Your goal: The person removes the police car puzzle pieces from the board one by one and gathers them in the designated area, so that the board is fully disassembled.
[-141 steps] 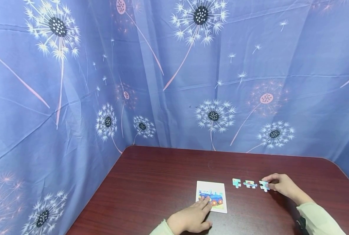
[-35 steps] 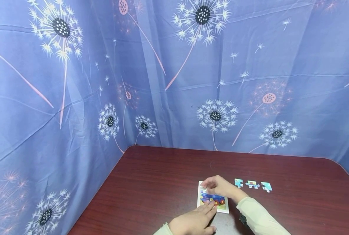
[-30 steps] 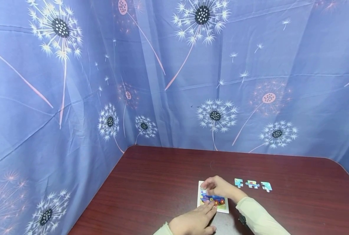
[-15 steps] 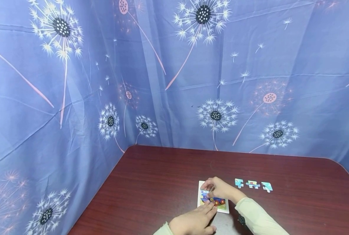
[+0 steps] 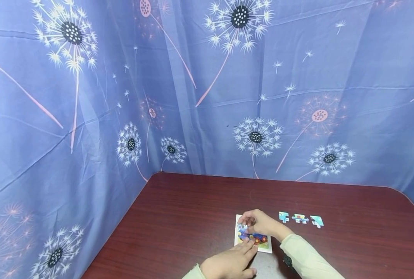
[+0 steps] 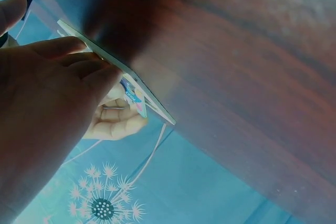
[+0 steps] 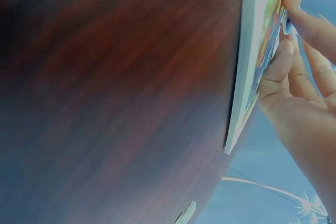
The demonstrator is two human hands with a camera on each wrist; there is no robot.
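A small jigsaw puzzle with a white frame and a blue vehicle picture lies on the table. My left hand rests its straight fingers on the lower part of the picture. Over the upper left part, my right hand pinches a puzzle piece between thumb and fingers. In the left wrist view that puzzle piece stands tilted up from the frame's edge. The right wrist view has the right thumb and fingers close against the picture; much of the piece is hidden there.
Three loose puzzle pieces lie in a row right of the frame: a left piece, a middle piece and a right piece. The dark red wooden table meets a blue dandelion-print curtain at its back and left.
My right hand has left the rightmost loose piece and come left over the puzzle, where it now pinches another piece. In the last second its fingers shift only slightly. My left hand stays on the puzzle.
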